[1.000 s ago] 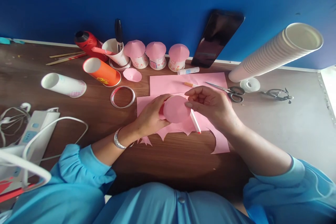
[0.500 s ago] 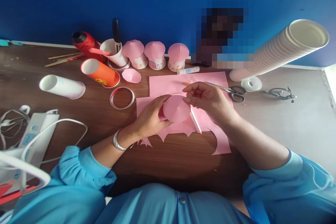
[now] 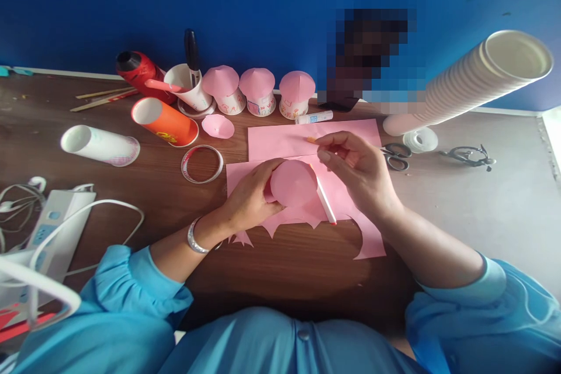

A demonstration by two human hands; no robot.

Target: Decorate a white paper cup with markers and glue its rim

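Note:
My left hand (image 3: 249, 196) is wrapped round the side of a pink paper cone (image 3: 293, 183), its point facing up; whatever lies beneath the cone is hidden. My right hand (image 3: 357, 169) hovers to the right of the cone, not touching it, with thumb and forefinger slightly apart and nothing visible between them. Close to its fingertips, a small orange tip (image 3: 311, 140) shows on the pink paper sheets (image 3: 276, 143). A white marker with a red end (image 3: 326, 201) lies beside the cone. Scissors (image 3: 397, 158) are partly covered by my right hand.
Along the back stand cups with pink cone roofs (image 3: 297, 87), a glue tube (image 3: 314, 117) and a red hot-air tool (image 3: 142, 73). Leftward are an orange cup (image 3: 164, 123), a white cup (image 3: 100, 145), a tape roll (image 3: 202, 164) and a power strip (image 3: 56, 228). A tall cup stack (image 3: 464, 85) leans at right.
My right hand has drawn back from the cone's edge, rightward, and its finger and thumb have parted. My left hand keeps the cone in nearly the same place.

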